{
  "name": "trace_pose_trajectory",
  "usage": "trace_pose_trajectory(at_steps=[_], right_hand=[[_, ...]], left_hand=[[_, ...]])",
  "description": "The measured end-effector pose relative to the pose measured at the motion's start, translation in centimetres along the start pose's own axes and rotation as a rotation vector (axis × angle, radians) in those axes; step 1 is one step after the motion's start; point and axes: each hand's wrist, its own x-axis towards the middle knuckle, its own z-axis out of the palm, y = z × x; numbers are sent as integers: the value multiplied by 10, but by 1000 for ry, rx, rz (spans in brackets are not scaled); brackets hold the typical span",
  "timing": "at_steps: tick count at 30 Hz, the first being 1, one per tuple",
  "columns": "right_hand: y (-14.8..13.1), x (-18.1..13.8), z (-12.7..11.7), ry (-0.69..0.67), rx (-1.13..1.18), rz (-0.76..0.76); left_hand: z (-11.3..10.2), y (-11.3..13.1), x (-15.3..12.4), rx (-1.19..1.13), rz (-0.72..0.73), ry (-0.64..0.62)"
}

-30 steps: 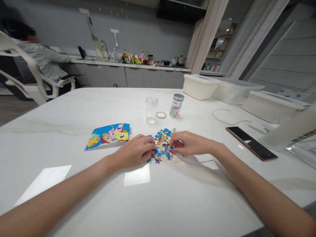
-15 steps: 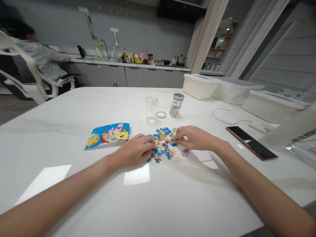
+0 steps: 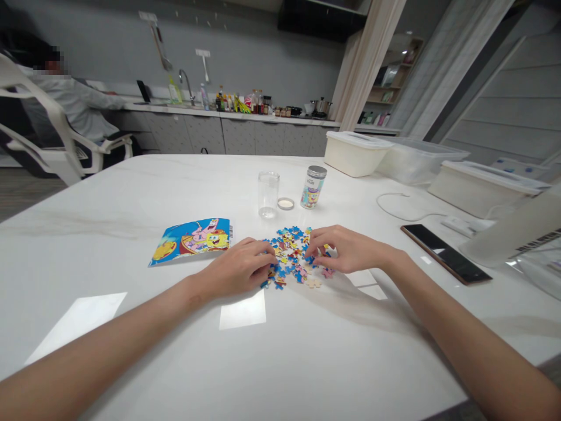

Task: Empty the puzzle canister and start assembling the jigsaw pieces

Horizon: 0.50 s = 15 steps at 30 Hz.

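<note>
Close to you on the shiny white table [image 3: 280, 362], your left hand [image 3: 243, 266] curls at the left edge of the small, flat, many-coloured puzzle pieces [image 3: 290, 257], and your right hand [image 3: 344, 248] bends over their right side. Too little shows to tell if either one grips a piece. Best pinch one piece by its edge, gently. Farther off stands the clear, round jar [image 3: 268, 196].

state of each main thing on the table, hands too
Puzzle pieces: loose, piled
Picture sheet: picture up, slightly bent
Clear jar: upright, open
Lid: off, flat
Printed jar: upright, capped
Phone: screen dark
White boxes: lids on
Left hand: curled at pieces
Right hand: fingers bent at pieces
</note>
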Motion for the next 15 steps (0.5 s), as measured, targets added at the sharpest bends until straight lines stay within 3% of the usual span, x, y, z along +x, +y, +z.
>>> trace_pose_trajectory(at_steps=[6,15], right_hand=[[-4,3,10,-115,89,53],[-4,4,6,-55,140,79]], left_hand=[[1,-1,-1,-1,-7,-7],[2,-2,-1,3,0,4]])
